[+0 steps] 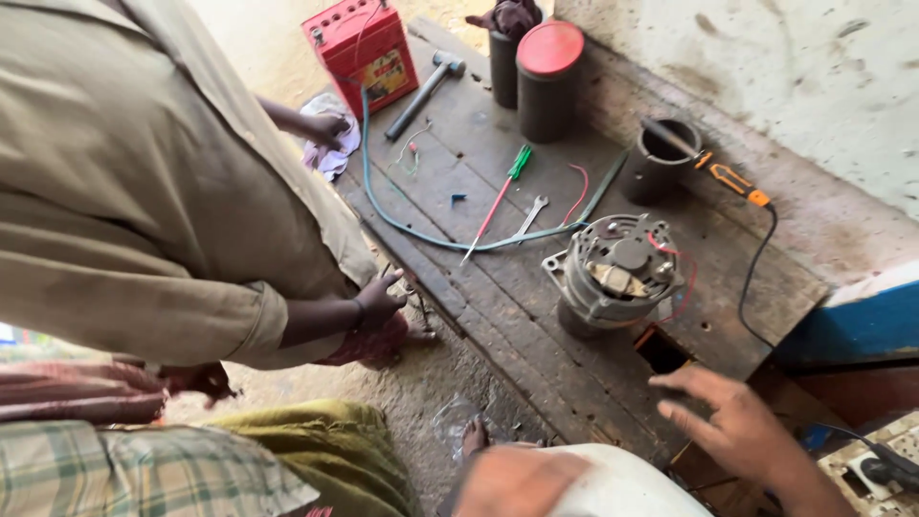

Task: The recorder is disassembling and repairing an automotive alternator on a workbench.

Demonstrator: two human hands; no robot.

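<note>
Right hand (732, 416) hovers open, fingers spread, just below the alternator (617, 273), touching nothing. Left hand not in view. Alternator sits upright on the wooden platform (536, 316), red wire on its right side. Screwdriver (500, 196) & wrench (529, 216) lie up-left of alternator. Co-worker's hand (378, 302) rests at platform edge, left of alternator.

Only label I can spot: a yellowish rectangular sticker (387, 73) on the red boxy battery (359, 53), top center-left.
</note>
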